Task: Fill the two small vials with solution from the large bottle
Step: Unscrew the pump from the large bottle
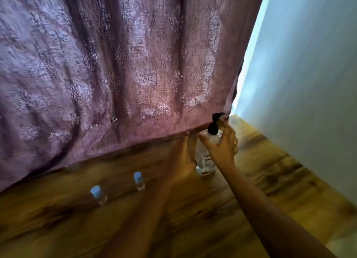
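A large clear bottle with a black pump top stands upright on the wooden table, near the curtain at the back right. My left hand lies flat against the bottle's left side. My right hand reaches around its shoulder just below the pump, fingers spread and curled towards it. Two small clear vials with light blue caps stand upright on the table to the left: one nearer the bottle, the other farther left. The frame is blurred.
A purple patterned curtain hangs along the back edge of the table. A pale wall runs along the right side, close to the bottle. The table's right edge shows at the lower right.
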Motion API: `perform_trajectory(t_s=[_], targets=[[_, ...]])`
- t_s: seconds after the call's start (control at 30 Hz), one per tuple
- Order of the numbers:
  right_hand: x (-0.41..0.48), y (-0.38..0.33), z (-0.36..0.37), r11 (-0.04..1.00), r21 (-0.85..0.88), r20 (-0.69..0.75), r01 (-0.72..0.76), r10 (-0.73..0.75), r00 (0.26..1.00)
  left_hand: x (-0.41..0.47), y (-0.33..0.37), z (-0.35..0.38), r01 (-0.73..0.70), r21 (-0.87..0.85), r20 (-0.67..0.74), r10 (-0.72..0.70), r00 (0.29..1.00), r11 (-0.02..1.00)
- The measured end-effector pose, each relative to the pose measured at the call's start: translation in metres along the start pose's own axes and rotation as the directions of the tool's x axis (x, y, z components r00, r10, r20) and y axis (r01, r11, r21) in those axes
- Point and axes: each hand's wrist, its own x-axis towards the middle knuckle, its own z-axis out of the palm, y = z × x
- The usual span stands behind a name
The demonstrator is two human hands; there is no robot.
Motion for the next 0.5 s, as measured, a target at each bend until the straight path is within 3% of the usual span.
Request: perform_trajectory(t_s=[0.13, 0.27, 0.4, 0.5], targets=[[0.013, 0.007, 0.001, 0.998, 0.062, 0.102, 0.005, -0.012, 0.995, 0.003, 0.018, 0.005, 0.184, 0.000, 0.008, -0.184, 0.983, 0.983], [0.011, 0.007, -0.003, 0.986, 0.149, 0.116, 0.078, -0.096, 0.989, -0.003, 0.029, 0.015, 0.120, -0.106, 0.012, -0.120, 0.993, 0.987], [-0.002, 0.005, -0.010, 0.970, 0.223, 0.132, 0.099, -0.130, 0.983, -0.008, 0.036, 0.029, 0.166, -0.363, 0.015, -0.172, 0.985, 0.917], [-0.015, 0.007, -0.016, 0.960, 0.253, 0.128, 0.116, -0.152, 0.980, -0.021, 0.038, 0.035, 0.187, -0.334, -0.015, -0.203, 0.979, 0.924]])
